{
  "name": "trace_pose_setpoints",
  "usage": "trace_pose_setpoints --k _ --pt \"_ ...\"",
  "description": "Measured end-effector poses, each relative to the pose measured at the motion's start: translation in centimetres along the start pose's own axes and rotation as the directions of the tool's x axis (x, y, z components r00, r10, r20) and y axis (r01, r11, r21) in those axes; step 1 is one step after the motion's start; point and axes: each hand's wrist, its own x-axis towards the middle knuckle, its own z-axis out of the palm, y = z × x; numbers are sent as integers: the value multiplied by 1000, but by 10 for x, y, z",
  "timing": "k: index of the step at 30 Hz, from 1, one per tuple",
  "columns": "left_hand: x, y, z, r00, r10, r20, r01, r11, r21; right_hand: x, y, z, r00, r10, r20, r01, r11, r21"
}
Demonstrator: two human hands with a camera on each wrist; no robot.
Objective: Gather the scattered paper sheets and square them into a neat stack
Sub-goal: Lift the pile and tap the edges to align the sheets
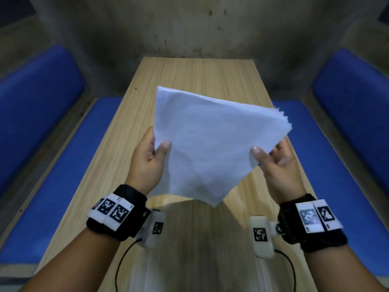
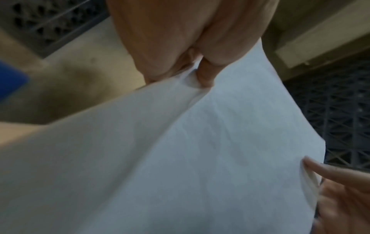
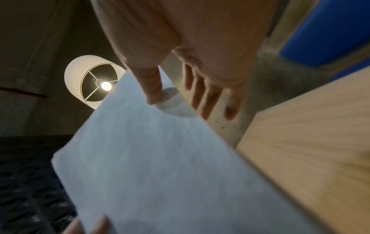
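Observation:
A bundle of white paper sheets hangs in the air above the wooden table, turned like a diamond with one corner pointing toward me. Its right corner is fanned, with several sheet edges showing. My left hand pinches the left edge, thumb on top and fingers hidden behind the paper. My right hand holds the right edge, thumb on the front and fingers behind. The left wrist view shows the sheets pinched and creased at the thumb. In the right wrist view the thumb presses the sheets while straight fingers lie behind.
Blue padded benches run along both long sides of the table, with blue backrests. A grey concrete wall closes the far end. A lit ceiling lamp shows in the right wrist view. Cables trail from the wrist cameras near the table's front.

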Motion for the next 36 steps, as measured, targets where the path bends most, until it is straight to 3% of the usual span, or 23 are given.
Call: trace_pose_setpoints --k 4,8,14,19,22,25,30,32,34,36 --pt "-9 -2 9 998 -14 -69 4 990 -139 -4 -18 23 994 -105 32 106 994 -19" --pt "-8 1 8 993 44 -113 -60 988 -142 -9 -36 29 964 -262 50 262 965 3" --pt "-27 -19 10 994 -70 -81 68 997 -22 -21 -5 28 987 -157 28 159 974 -164" --pt "-8 7 4 977 168 -132 -151 980 132 -13 -18 28 930 -366 35 357 875 -327" --pt "4 21 1 936 345 -74 -284 860 423 -9 -20 29 889 -445 107 435 751 -497" --pt "6 21 0 916 396 -60 -317 809 494 -8 -17 27 879 -461 121 451 721 -526" --pt "2 21 1 919 388 -73 -312 827 468 -8 -19 26 862 -493 116 477 714 -512" --pt "0 22 2 924 371 -90 -307 863 402 -10 -17 25 887 -456 70 429 762 -485" --pt "-4 15 1 969 207 -136 -184 970 160 -11 -10 22 948 -317 -11 300 907 -294" --pt "-9 6 5 989 -33 -147 16 993 -118 -12 0 24 988 -149 -45 146 987 -67"
